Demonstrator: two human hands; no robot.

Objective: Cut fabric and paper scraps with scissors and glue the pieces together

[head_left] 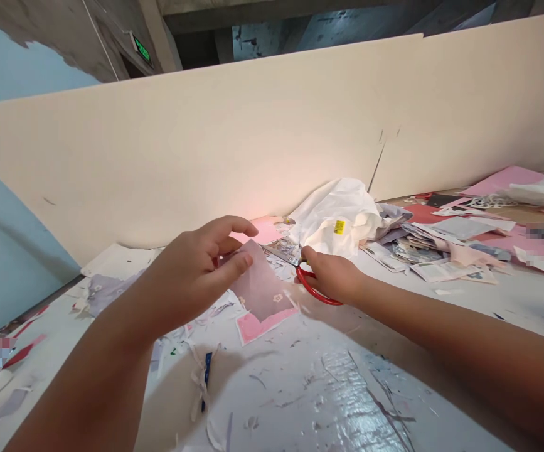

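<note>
Your left hand (213, 267): grasping the mauve floral sheet near its upper corner, thumb laid on the near face, index finger arched above it.
Your right hand (332, 273): closed around the red-handled scissors (316, 296), blades pointing left toward the sheet; whether they touch it, you cannot tell from this view.
Mauve floral sheet (260, 285): one, thin, with small pale flowers; stands tilted between your two hands, over the middle of the worktable.
Pink piece (266, 326): one, pale-edged, showing along the lower edge of the mauve sheet.
White worktable (290, 383): surface scattered with paper trimmings; glossy patch at the near side.
Blue strip (206, 380): one, dark, lying among curled white offcuts, nearer you than the sheet.
White bag (332, 210): one, crumpled, yellow label (339, 227) on its front; beyond your right hand, against the cream partition (234, 144).
Cut-paper pile (420, 248): loosely stacked, right of the bag.
Pink sheet (504, 180): one, far right, by the partition.
</note>
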